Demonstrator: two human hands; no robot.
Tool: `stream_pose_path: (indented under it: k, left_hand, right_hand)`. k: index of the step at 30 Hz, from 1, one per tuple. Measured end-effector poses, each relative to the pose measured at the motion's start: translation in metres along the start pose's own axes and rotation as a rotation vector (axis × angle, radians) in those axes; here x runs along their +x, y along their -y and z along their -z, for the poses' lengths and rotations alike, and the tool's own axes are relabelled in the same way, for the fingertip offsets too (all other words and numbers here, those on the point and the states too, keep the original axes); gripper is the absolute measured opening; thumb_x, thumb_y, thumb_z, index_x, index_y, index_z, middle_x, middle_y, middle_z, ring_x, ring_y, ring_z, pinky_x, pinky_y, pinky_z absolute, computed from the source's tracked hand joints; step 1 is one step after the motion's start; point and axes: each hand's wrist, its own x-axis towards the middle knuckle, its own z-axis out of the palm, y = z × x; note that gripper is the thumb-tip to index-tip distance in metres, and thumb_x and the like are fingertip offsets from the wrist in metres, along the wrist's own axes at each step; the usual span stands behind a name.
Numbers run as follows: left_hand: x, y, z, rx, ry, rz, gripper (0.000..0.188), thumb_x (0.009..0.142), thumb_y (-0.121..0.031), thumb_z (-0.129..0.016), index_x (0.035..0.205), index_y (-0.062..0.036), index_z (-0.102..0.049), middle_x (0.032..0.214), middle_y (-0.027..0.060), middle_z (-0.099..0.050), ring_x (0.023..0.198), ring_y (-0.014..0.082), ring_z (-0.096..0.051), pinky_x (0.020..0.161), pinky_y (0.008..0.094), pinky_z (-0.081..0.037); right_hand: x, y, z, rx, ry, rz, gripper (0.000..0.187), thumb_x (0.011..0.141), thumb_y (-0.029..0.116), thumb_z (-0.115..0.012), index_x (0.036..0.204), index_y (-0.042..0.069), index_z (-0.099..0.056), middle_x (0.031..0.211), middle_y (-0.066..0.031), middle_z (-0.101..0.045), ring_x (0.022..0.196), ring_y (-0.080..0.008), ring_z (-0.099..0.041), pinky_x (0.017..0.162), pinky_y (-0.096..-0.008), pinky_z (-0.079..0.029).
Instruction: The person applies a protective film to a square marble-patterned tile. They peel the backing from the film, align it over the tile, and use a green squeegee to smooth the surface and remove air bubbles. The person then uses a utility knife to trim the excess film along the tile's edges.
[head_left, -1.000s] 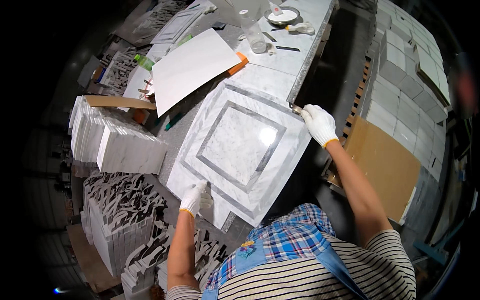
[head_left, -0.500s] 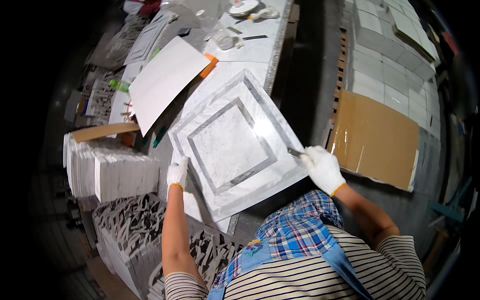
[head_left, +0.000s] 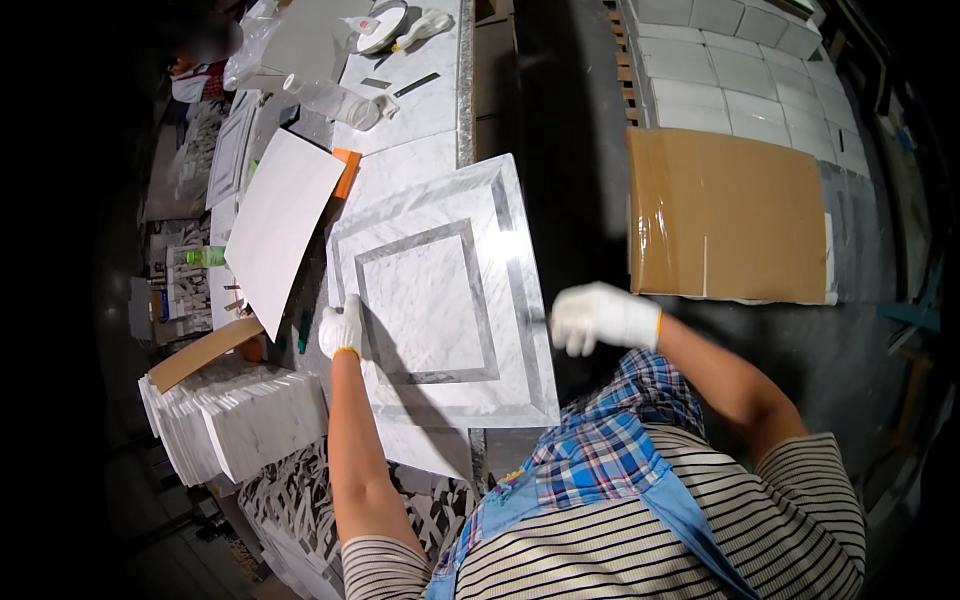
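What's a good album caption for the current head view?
Gloved left hand at the edge of a gray-banded marble-look panel, gloved right hand close beside it.

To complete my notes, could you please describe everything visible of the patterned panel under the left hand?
The panel is flat, roughly square and looks like polished white marble with grey veining. A darker grey square band frames its centre; another runs near the border. Glare shines at upper right, and a shadow crosses its lower left. It lies on the pale worktop, jutting past the right edge. The gloved left hand touches its left edge.
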Motion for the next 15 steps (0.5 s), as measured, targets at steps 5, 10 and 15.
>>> stream_pose_path:
  k: [5,10,15]
  left_hand:
    - [-0.076,-0.017,0.005,-0.253,-0.024,-0.071,0.07,0.089,-0.054,-0.057,0.131,0.0021,-0.057,0.126,0.0293,-0.062,0.113,0.0411,-0.062,0.098,0.0451,-0.048]
    - [-0.201,-0.048,0.015,-0.785,0.007,-0.005,0.052,0.092,-0.03,-0.064,0.13,0.0061,-0.058,0.124,0.0208,-0.065,0.113,0.0295,-0.062,0.097,0.0414,-0.048]
    - [-0.29,-0.023,0.017,-1.053,0.583,0.184,0.026,0.096,-0.023,-0.062,0.107,-0.0006,-0.069,0.085,0.0051,-0.069,0.07,0.0083,-0.06,0.06,0.0225,-0.047]
  right_hand:
    - [0.062,0.078,0.037,-0.281,-0.565,0.351,0.022,0.103,0.028,-0.055,0.097,0.008,-0.062,0.084,-0.0012,-0.063,0.067,-0.0083,-0.057,0.059,-0.025,-0.05]
    - [0.122,0.091,0.073,-0.064,-0.606,0.437,0.018,0.101,0.025,-0.059,0.108,0.009,-0.065,0.09,0.0005,-0.062,0.078,-0.0068,-0.056,0.071,-0.0267,-0.049]
    - [0.163,0.072,0.083,0.076,-0.517,0.615,0.018,0.102,0.024,-0.059,0.108,0.009,-0.066,0.089,0.0016,-0.062,0.077,-0.0082,-0.055,0.07,-0.025,-0.047]
